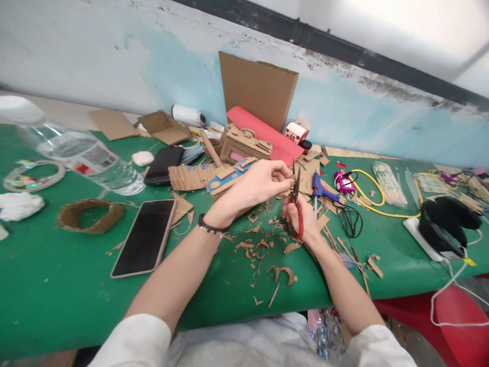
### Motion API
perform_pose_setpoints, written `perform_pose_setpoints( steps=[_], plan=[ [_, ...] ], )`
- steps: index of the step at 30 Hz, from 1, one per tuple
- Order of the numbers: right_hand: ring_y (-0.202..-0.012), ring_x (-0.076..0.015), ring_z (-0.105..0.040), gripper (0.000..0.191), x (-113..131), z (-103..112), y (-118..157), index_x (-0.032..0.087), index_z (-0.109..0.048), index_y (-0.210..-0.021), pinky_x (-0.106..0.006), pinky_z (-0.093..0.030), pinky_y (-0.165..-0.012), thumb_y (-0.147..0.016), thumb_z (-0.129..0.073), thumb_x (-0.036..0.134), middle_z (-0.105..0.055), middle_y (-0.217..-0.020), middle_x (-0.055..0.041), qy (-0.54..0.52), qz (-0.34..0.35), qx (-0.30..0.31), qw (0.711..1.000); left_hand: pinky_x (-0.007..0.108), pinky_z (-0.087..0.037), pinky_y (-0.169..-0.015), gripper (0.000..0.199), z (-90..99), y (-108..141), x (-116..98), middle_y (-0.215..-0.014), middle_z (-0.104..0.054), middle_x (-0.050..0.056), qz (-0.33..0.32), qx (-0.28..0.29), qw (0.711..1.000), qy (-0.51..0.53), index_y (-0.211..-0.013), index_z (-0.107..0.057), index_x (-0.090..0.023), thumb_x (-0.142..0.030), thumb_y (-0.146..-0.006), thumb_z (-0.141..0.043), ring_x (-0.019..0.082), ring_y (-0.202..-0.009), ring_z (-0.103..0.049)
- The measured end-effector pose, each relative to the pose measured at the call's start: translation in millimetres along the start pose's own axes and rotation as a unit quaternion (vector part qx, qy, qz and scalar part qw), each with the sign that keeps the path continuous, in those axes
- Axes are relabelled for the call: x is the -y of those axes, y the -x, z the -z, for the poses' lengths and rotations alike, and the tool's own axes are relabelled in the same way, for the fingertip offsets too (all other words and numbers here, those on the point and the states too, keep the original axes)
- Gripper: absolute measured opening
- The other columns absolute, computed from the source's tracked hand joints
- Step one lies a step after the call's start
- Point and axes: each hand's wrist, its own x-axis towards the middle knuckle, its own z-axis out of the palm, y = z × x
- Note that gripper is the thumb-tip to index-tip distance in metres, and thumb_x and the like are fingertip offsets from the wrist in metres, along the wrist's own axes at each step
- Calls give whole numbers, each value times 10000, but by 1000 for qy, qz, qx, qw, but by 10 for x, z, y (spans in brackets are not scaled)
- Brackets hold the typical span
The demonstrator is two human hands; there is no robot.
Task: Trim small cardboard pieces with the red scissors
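My right hand point(293, 214) grips scissors with red handles point(300, 221). Their dark blades point up and away from me and look parted. Close to the blades, my left hand point(267, 179) pinches a small piece of cardboard point(293, 179), mostly hidden by the fingertips. Below both hands, cardboard scraps point(262, 248) lie scattered over the green table. Behind my left hand are a blue and brown cardboard piece point(233, 176) and a camera-shaped cardboard model point(246, 145). A blue glue gun point(323, 188) lies just right of the scissors.
A phone point(145, 237), a cardboard ring point(90, 215) and a tilted-looking water bottle point(89, 153) are on the left. To the right lie a yellow cable point(376, 201), a bag of sticks point(389, 183) and a white power strip point(422, 239). A cardboard sheet point(257, 84) leans against the wall.
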Motion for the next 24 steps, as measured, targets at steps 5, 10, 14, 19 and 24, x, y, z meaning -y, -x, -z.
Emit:
perform_pose_setpoints(
  steps=[5,10,14,19,24],
  plan=[
    [-586,-190,-586,450,-25,-43,0,244,-569,-932,-291,-464,-560,-1024,-511,681,-654,-706,-22,6,-10,-13,1000,263,-510,-642,103,5,14,-10,-813,-748,44,-6,1,1000,-30,-885,-712,-156,-259,-885,-707,160,-726,-670],
    [-496,-171,-549,500,-52,-109,8,226,-604,-965,-289,-446,-496,-1013,-524,718,-594,-610,4,-84,-25,-70,994,278,-537,-638,182,-150,-42,60,-844,-744,49,-12,-8,1000,1,-963,-696,-165,-334,-985,-631,165,-705,-683],
    [-514,-175,-567,597,-89,-105,-28,209,-610,-1174,-300,-473,-486,-1001,-492,767,-646,-702,-16,-120,-9,-71,990,283,-573,-657,170,-244,-76,134,-867,-740,36,-4,10,998,54,-973,-612,-194,-350,-1029,-576,159,-703,-709],
    [-557,-161,-561,556,-152,-71,-84,222,-601,-1074,-301,-480,-524,-1010,-481,761,-662,-794,-34,-117,-7,-40,992,249,-562,-621,127,-189,-103,105,-863,-754,46,-26,-52,993,104,-983,-559,-186,-296,-1015,-615,114,-635,-676],
    [-582,-161,-569,534,-117,-63,-68,229,-591,-1076,-293,-470,-541,-1022,-477,748,-654,-790,-23,-128,-5,-24,992,251,-567,-633,165,-202,-107,105,-858,-763,58,-30,-66,993,97,-957,-584,-181,-308,-972,-688,144,-719,-717]
  ],
)
